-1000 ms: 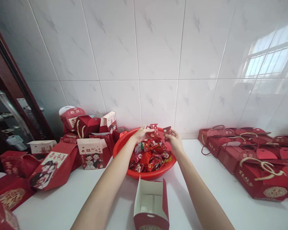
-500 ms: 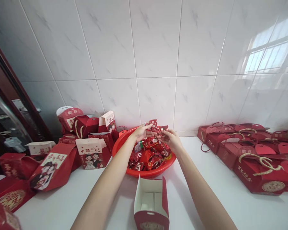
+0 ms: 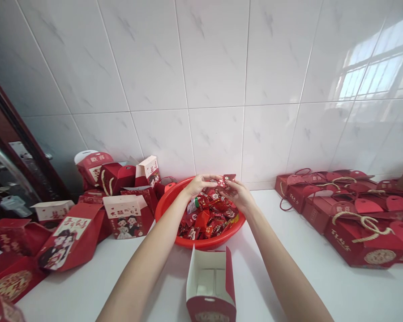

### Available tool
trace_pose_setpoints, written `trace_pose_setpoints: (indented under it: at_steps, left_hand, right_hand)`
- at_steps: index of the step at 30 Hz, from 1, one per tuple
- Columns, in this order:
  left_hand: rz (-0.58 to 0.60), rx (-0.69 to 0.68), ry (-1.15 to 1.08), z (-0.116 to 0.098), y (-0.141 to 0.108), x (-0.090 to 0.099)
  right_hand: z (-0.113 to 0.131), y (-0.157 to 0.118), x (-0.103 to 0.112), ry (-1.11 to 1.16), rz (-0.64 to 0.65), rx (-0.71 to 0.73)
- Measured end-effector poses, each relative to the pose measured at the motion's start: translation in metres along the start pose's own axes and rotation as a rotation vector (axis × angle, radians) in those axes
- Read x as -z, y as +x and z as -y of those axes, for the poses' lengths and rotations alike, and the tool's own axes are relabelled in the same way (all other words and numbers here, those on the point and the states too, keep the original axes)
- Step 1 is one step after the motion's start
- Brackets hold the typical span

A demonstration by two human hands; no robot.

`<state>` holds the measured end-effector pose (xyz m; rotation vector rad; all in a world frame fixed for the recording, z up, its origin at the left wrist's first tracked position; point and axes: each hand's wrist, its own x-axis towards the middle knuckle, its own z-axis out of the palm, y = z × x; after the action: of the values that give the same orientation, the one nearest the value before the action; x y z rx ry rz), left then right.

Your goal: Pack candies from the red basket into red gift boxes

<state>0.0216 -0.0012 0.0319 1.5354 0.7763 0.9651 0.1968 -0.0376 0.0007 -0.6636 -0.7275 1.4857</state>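
Over the far side of a red plastic basin [image 3: 201, 243], my left hand [image 3: 201, 184] and my right hand [image 3: 238, 194] nearly meet. Red wrapped candies [image 3: 229, 180] with pale patterns are gripped between my fingers, some in each hand; their exact number is hard to make out. Beneath, a heap of mostly red wrapped candies [image 3: 203, 220] fills the basin, with a green-and-white wrapper among them. Between my forearms, in front of the basin, stands a red gift box [image 3: 211, 308] with its top open, showing a pale, bare inside.
Red and cream gift boxes [image 3: 127, 217] with printed couples crowd the left. Rows of closed red boxes [image 3: 366, 237] with rope handles stand on the right. A white tiled wall [image 3: 218, 138] rises behind the white table [image 3: 268, 268].
My left hand has shifted slightly, its fingers closing further around the candies, and the candies have turned and moved toward my right fingers. The view has drifted slightly.
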Motion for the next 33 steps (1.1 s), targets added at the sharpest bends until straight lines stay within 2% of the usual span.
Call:
trace_pose_setpoints:
  at_steps: [4,7,15,19,22,25,26,27,31,33]
  left_hand:
    - [-0.038,-0.078,0.054,0.004,0.000,0.000]
    - [-0.064,-0.072,0.069,0.006,0.001,0.001]
    - [0.061,-0.069,0.098,0.004,0.000,-0.004]
    - [0.071,-0.080,0.130,0.005,-0.002,-0.010]
    - [0.030,-0.088,0.143,0.008,-0.001,-0.013]
    - [-0.064,-0.090,0.189,0.010,0.002,-0.012]
    - [-0.061,-0.082,0.218,0.011,0.002,-0.010]
    - [-0.021,-0.056,0.258,0.011,0.002,-0.009]
    - [0.264,0.145,0.554,0.012,0.001,-0.005]
    - [0.279,0.165,0.681,0.015,0.002,-0.004]
  right_hand:
    - [0.000,-0.001,-0.001,0.016,-0.014,0.008]
    - [0.001,-0.003,-0.002,0.012,-0.025,-0.011]
    - [0.002,-0.007,-0.003,-0.055,0.004,-0.014]
    - [0.000,-0.008,-0.003,-0.103,0.030,0.007]
    - [-0.001,-0.008,-0.003,-0.136,0.016,0.033]
    - [-0.002,-0.007,-0.002,-0.110,-0.043,0.108]
    - [-0.002,-0.006,-0.001,-0.090,-0.064,0.138]
    - [-0.003,-0.005,-0.001,-0.069,-0.083,0.162]
    - [-0.002,-0.003,0.001,-0.032,-0.117,0.178]
    - [-0.001,-0.003,0.000,-0.024,-0.124,0.162]
